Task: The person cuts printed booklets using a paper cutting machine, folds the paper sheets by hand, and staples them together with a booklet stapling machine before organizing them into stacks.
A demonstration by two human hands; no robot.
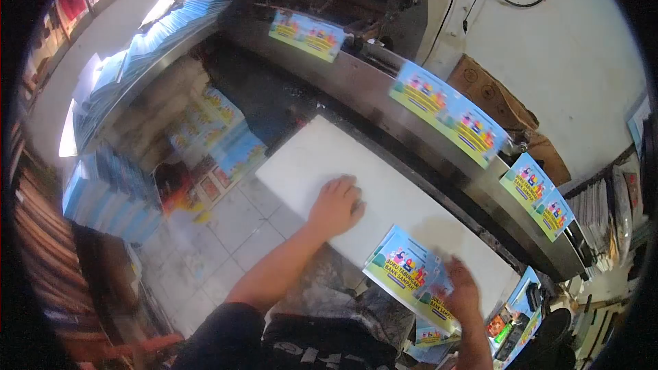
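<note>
Board (308,157) white above tiled floor (243,223); left hand (336,207) on board, right hand (461,291) on printed sheets (403,264), each grip spread.

one head-worn camera looks forward and steeply down past a black shirt (226,336), from fairly close above the white desk (384,178). it faces over the desk to a long metal ledge (411,130) and, farther off, a pale wall (582,34). the view is very wide and rounded at its dark rim, and the desk lies slantwise across it.
</note>
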